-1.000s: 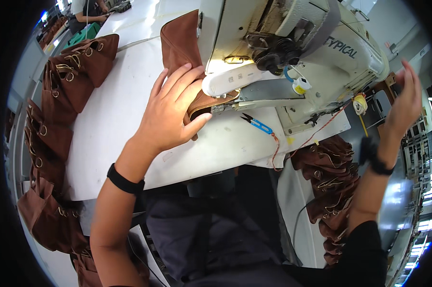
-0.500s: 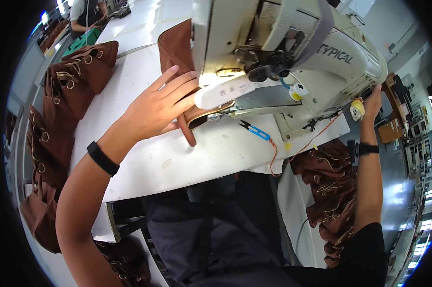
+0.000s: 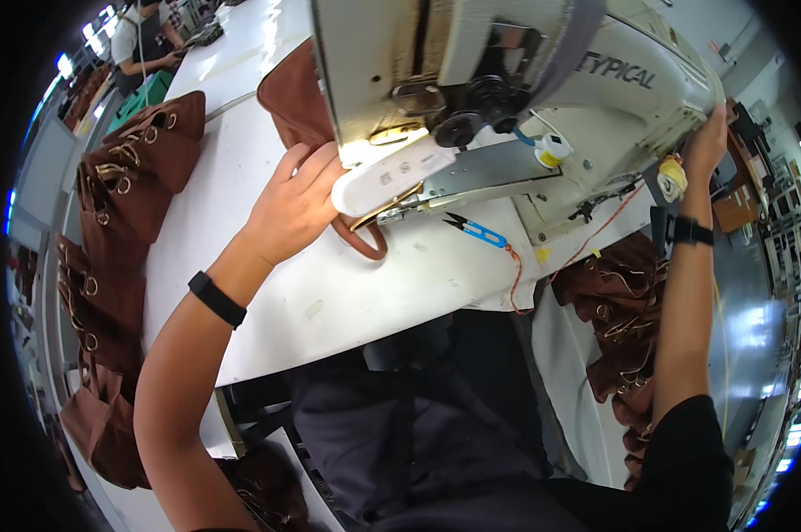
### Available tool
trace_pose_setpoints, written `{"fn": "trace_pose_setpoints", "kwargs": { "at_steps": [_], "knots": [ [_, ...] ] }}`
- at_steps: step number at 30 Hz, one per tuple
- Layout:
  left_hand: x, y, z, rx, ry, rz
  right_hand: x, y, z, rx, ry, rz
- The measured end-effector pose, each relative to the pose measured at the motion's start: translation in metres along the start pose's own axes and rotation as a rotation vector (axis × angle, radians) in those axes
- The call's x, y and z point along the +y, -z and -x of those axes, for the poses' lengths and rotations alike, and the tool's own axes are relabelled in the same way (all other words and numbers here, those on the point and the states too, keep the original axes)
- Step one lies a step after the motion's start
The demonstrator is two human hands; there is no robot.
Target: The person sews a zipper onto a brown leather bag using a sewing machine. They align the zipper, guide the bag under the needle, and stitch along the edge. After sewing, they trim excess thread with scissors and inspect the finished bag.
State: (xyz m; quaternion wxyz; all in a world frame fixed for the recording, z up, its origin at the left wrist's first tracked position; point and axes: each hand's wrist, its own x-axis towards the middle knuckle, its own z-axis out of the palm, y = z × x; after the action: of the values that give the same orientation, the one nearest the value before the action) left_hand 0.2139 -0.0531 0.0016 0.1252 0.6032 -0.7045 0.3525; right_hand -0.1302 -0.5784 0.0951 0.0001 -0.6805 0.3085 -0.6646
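Observation:
My left hand (image 3: 296, 202) is closed on a brown leather bag (image 3: 292, 97), its fingers bent over the leather beside the presser area of a sewing machine (image 3: 627, 75). Part of the bag is hidden behind the machine head. A brown strap loop (image 3: 371, 248) hangs from it below the white oblong cover (image 3: 392, 182). At the machine's far right end, my right hand (image 3: 707, 146) is wrapped round the handwheel, its fingertips mostly out of sight. Blue thread snips (image 3: 479, 230) lie on the white table (image 3: 329, 301), tied to an orange cord.
Several brown bags with gold rings (image 3: 157, 151) line the table's left side. More brown pieces (image 3: 618, 310) are heaped at the lower right. A small white bottle (image 3: 553, 149) stands on the machine bed. Another person (image 3: 143, 44) works at the far left.
My left hand's spread fingers have bent in onto the bag. The strap loop has swung to the right and curved. My right hand stays at the machine's end; the whole view has shifted slightly.

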Motion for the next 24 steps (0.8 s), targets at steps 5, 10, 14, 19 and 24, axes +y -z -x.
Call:
{"fn": "trace_pose_setpoints", "kwargs": {
  "at_steps": [5,10,14,19,24],
  "knots": [
    [0.002,0.004,0.000,-0.048,0.043,-0.009,-0.037,0.002,0.022,-0.077,-0.489,-0.364],
    [-0.010,0.011,0.015,-0.145,0.069,-0.276,-0.011,0.020,-0.043,-0.277,-0.447,-0.182],
    [-0.016,0.017,0.046,-0.315,0.223,-0.504,-0.007,0.008,-0.070,-0.406,-0.313,-0.039],
    [0.000,0.022,0.068,-0.411,0.355,-0.658,-0.003,0.003,-0.104,-0.563,-0.190,-0.018],
    [0.035,0.029,0.067,-0.577,0.387,-0.715,-0.026,0.001,0.015,-0.076,-0.429,-0.273]
  ]
}}
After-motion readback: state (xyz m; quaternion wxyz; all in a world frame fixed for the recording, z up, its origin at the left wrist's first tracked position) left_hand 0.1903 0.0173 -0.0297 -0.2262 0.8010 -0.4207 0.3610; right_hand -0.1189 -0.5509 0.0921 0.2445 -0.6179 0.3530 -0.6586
